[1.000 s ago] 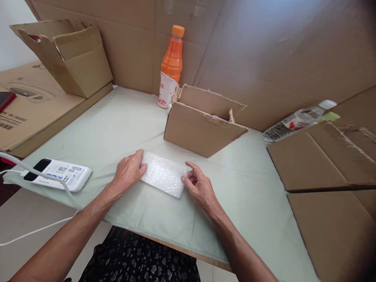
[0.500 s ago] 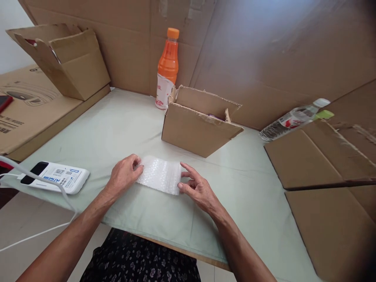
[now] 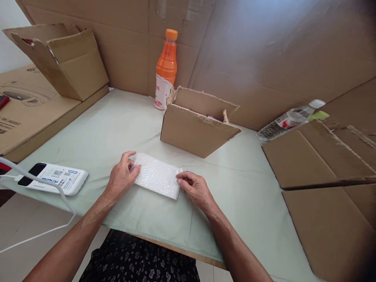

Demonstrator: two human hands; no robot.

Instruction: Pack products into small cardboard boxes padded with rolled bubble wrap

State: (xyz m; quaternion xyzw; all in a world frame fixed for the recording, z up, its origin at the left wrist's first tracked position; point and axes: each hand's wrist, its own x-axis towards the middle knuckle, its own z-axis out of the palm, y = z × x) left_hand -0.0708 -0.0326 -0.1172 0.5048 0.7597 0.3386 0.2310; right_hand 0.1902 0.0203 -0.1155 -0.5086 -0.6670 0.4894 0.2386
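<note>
Pinching the right edge of a bubble-wrap piece (image 3: 157,176), the right hand (image 3: 196,190) has thumb and index brought close together on the plastic, other fingers curled in. Left hand (image 3: 122,176) at the opposite end: thumb against the left edge, index raised and stretched out, the gap between them moderately wide; cannot tell whether the curled fingers behind grip the wrap. Wrap lies flat and slightly skewed near the front of the pale cloth-covered bench (image 3: 241,203), between the two hands. Just beyond it, an open carton (image 3: 195,129) with ragged upper edges, something purple barely showing inside. Behind that carton's left end, upright, an orange-capped bottle (image 3: 166,70). Left of the hands, a white device (image 3: 70,182) with printed labels, a white cable (image 3: 17,167) crossing over it. Far left, a second open box (image 3: 80,72) sits on a large printed carton (image 3: 32,113). Right side: brown boxes (image 3: 302,156), and a clear bottle (image 3: 288,122) leaning at a slant behind them. Backdrop: tall cardboard panels (image 3: 126,43).
</note>
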